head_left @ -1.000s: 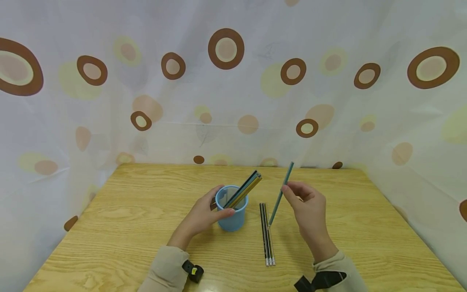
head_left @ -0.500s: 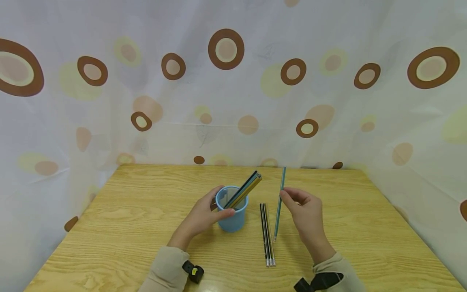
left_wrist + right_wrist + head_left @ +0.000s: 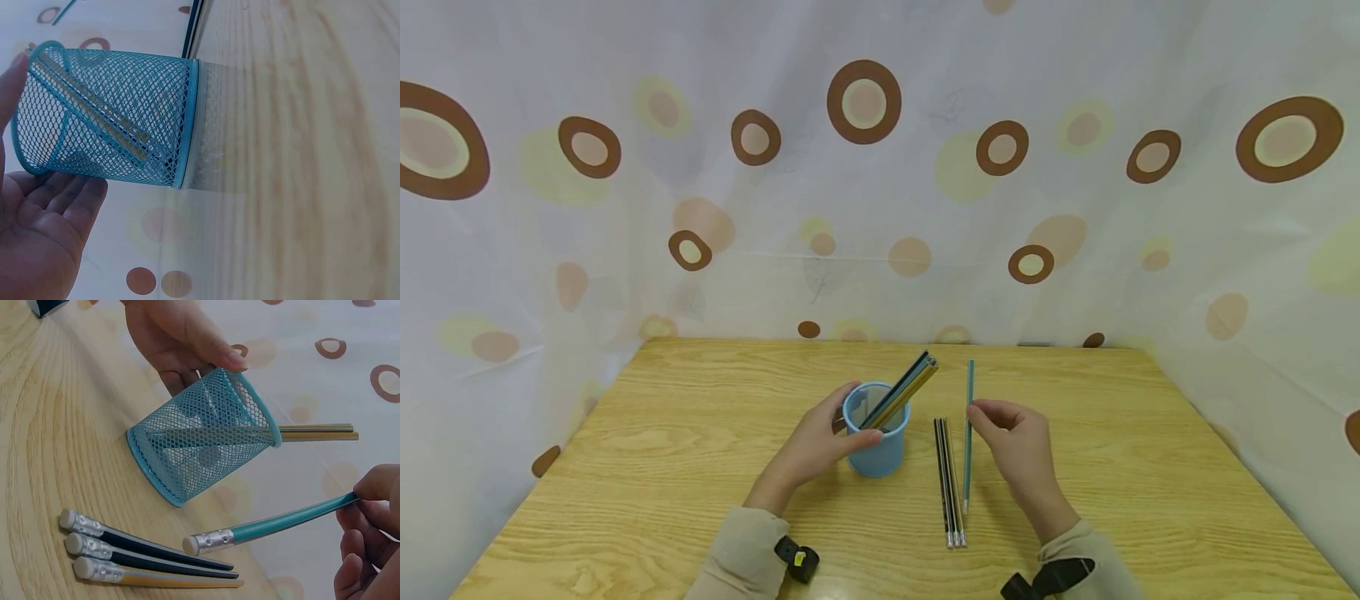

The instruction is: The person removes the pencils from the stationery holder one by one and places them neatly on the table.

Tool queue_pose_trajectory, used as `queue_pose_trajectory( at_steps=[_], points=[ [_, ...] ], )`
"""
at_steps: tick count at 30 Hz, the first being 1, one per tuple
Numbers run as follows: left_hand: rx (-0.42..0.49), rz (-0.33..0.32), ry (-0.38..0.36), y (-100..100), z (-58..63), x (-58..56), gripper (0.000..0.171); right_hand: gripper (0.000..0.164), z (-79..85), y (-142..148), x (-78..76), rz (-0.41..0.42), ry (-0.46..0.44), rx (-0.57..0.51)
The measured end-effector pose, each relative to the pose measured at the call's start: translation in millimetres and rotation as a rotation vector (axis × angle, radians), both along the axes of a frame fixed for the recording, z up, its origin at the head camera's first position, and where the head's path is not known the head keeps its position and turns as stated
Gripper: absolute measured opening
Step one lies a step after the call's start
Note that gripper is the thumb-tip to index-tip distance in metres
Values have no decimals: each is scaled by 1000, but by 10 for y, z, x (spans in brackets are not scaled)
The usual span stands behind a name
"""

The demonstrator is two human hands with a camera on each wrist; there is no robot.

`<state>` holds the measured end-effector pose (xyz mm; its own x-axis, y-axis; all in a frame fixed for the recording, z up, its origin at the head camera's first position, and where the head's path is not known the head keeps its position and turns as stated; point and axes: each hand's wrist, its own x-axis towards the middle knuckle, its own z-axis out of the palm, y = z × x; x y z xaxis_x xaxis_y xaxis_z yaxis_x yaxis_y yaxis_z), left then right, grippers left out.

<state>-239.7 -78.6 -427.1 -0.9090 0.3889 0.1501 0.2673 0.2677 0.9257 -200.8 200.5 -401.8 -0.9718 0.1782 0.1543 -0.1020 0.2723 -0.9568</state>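
A blue mesh pencil cup (image 3: 877, 458) stands upright on the table, held at its rim by my left hand (image 3: 811, 448), thumb on the near side and fingers on the far side. Several pencils (image 3: 904, 392) lean to the right inside it. To the right, my right hand (image 3: 1018, 440) pinches a teal pencil (image 3: 281, 519) between thumb and fingers, its white eraser end down. Beside that pencil, two black pencils (image 3: 150, 549) and one yellow pencil (image 3: 169, 579) lie side by side on the table, erasers toward me.
The wooden table (image 3: 700, 417) has a light grain. Behind and beside it hangs a white sheet (image 3: 880, 192) with brown ringed spots. Black straps with small devices (image 3: 797, 558) sit at both wrists.
My right hand has come nearer and slightly left, lowering the teal pencil and turning it from a slant to nearly in line with the row of pencils. The left hand and cup stay put.
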Motion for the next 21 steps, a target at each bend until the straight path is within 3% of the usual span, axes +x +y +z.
queue_pose_trajectory(
  at_steps=[21],
  points=[
    [-25,8,-10,-8,-8,-3,87,26,-189,38,-56,5,-137,136]
  ],
)
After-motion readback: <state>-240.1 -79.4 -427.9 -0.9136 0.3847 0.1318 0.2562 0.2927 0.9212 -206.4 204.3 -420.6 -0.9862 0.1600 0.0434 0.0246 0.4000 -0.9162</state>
